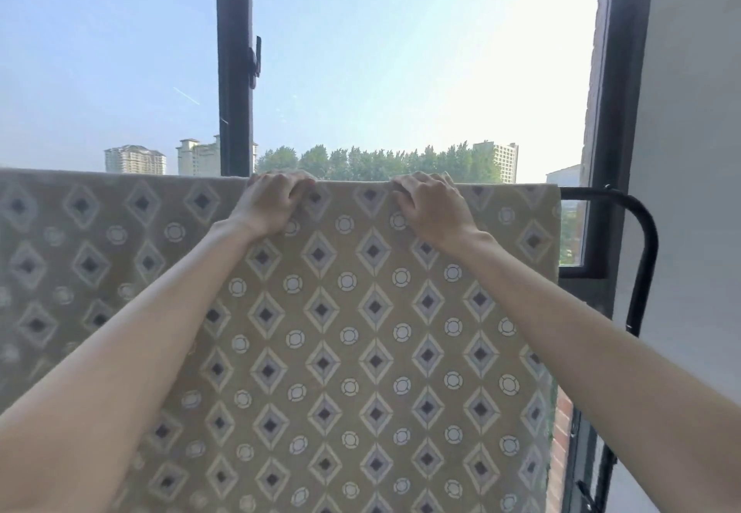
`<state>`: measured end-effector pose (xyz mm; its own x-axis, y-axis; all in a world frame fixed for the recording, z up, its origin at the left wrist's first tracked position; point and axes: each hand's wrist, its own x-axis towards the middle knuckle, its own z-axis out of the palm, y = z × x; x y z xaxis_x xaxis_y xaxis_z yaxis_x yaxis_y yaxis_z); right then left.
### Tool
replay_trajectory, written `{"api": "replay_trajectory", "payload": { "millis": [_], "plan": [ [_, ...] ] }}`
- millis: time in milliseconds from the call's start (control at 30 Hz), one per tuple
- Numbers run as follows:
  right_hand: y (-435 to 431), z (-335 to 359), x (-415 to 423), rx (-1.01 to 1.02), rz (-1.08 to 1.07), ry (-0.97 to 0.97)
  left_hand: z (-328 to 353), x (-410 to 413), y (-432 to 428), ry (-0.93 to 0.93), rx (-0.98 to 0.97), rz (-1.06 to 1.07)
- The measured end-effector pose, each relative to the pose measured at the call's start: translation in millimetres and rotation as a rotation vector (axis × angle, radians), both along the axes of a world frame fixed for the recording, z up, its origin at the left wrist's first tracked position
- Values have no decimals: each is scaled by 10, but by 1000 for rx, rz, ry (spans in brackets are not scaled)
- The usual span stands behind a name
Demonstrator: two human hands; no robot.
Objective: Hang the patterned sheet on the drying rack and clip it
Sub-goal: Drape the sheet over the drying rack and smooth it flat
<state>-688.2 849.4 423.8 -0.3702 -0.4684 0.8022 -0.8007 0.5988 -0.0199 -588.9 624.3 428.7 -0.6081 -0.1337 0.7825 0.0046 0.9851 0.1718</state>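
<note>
Left forearm (132,360) and right forearm (601,336) rise from the lower corners and converge on the fold line. We see the patterned sheet (349,352) draped over the top bar of the drying rack (643,232), with its near face hanging flat toward us and its fold running level across the view. The bar itself is hidden under the cloth; only the black tube bending down past the sheet's right edge shows.

The left hand (272,202) and the right hand (431,208) sit near each other on the fold, fingers curled over the top and gripping the cloth — how far the fingertips reach down the far side we cannot tell. We judge the step in hand to be seating and evening the drape; no clip is in view.

To do it well, we would slide the hands apart along the bar, smoothing the fold outward, and balance the two hanging faces — unequal halves may creep off the bar. One hand should pin the fold while the other fetches a clip.

Beyond stand the dark window frame (234,71), trees (377,162) and, at right, a pale wall (689,131).
</note>
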Motion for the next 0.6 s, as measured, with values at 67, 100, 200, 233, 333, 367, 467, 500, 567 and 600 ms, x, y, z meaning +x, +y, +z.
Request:
{"api": "replay_trajectory", "payload": {
  "millis": [67, 100, 200, 233, 333, 367, 467, 500, 567, 600],
  "plan": [
    [-245, 24, 141, 8, 53, 8, 4, 187, -226, 2, -7, 12],
    [-368, 39, 223, 13, 86, 14, 15, 276, -328, -3, -2, 14],
    [-738, 85, 466, 52, 169, 10, 102, 510, -602, -92, -12, 3],
    [-857, 102, 537, 63, 191, 4, 145, 576, -684, -144, -24, -11],
    [-1159, 121, 710, 57, 255, 3, 271, 722, -948, -225, -32, -89],
    [-1228, 124, 733, 40, 277, -8, 294, 756, -1028, -221, -21, -118],
    [-1316, 150, 759, -3, 298, -61, 322, 800, -1178, -192, -39, -191],
    [-1318, 171, 753, -9, 285, -54, 330, 804, -1182, -187, -50, -210],
    [-1341, 196, 790, -3, 250, -18, 350, 810, -1195, -180, -62, -251],
    [-1347, 208, 823, 3, 233, -2, 363, 814, -1193, -172, -66, -272]
  ]
}}
